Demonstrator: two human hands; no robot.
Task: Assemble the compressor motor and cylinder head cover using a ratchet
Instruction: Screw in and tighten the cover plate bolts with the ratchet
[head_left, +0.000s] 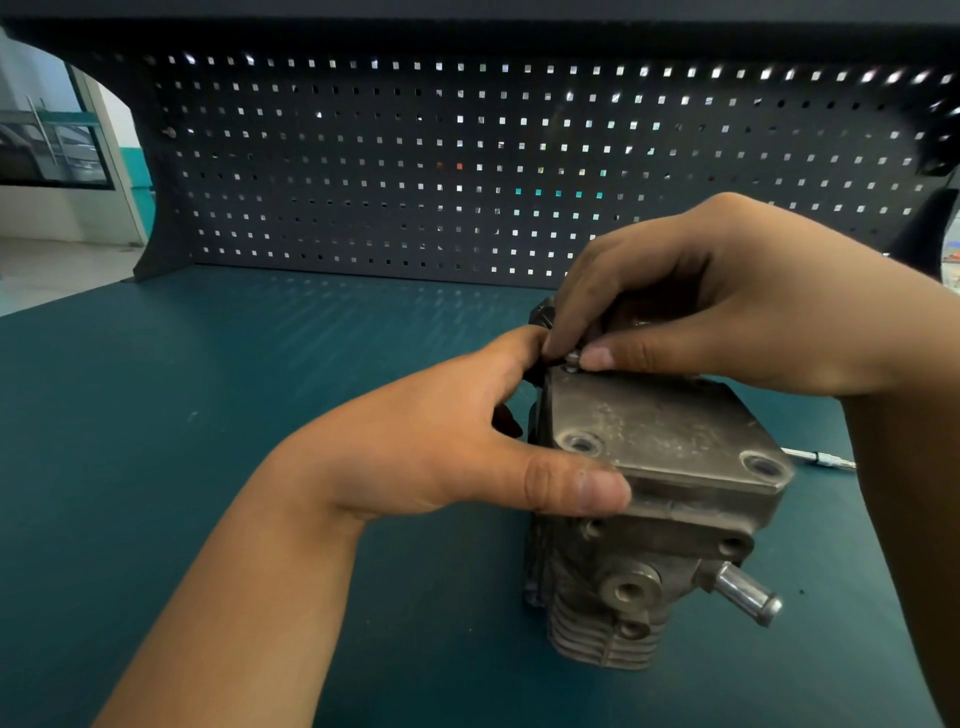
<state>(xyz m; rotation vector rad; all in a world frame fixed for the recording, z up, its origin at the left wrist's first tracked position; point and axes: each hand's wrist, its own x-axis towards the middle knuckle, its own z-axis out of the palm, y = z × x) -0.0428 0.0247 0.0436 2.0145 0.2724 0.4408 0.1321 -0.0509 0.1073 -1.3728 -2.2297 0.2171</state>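
The grey compressor body (613, 587) stands on the teal bench, finned at the bottom, with a chrome outlet pipe (748, 597) at its right. A flat, worn cylinder head cover (654, 426) lies on top, with two empty bolt holes at its near corners. My left hand (441, 441) grips the cover's left side, thumb laid along the near edge. My right hand (727, 306) pinches a small silver bolt (572, 359) between thumb and forefinger at the cover's far left corner. The far right corner is hidden by that hand.
A chrome ratchet tool (821, 458) lies on the teal bench top (260, 389) to the right, behind my right forearm. A dark pegboard (415, 171) walls off the back of the bench. A black part (540, 312) pokes out behind the compressor.
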